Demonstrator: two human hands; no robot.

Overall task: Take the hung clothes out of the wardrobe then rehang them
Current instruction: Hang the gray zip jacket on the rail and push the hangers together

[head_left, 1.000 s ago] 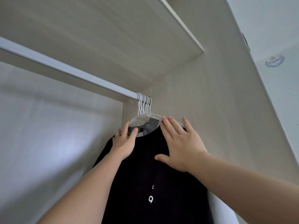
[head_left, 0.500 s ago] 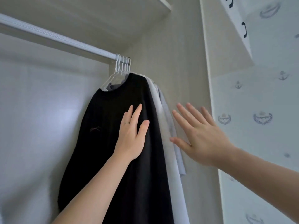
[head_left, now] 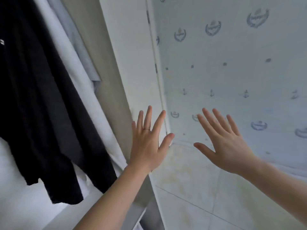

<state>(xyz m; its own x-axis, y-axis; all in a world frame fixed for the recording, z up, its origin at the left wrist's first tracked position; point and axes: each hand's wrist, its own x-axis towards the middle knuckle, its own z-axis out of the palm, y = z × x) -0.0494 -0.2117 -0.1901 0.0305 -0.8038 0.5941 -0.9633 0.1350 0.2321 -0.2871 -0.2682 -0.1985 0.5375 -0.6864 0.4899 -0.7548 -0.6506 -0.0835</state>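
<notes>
A black shirt point(head_left: 41, 100) hangs at the left inside the wardrobe. Behind it hang a white garment point(head_left: 74, 70) and a pale grey one point(head_left: 78, 42). The rail and the hangers are out of the frame. My left hand point(head_left: 147, 143) is held up with its fingers spread straight, to the right of the clothes and in front of the wardrobe's side panel point(head_left: 132, 63), holding nothing. My right hand point(head_left: 224, 143) is also spread flat and empty, further right, in front of the wall.
A pale wall point(head_left: 240, 72) patterned with small anchors and emblems fills the right side. Light floor tiles point(head_left: 199, 193) lie below it. The wardrobe's pale floor point(head_left: 29, 209) shows at the lower left.
The view has swung down and to the right. My left hand has come off the black shirt, and both hands now hover empty to the right of the clothes.
</notes>
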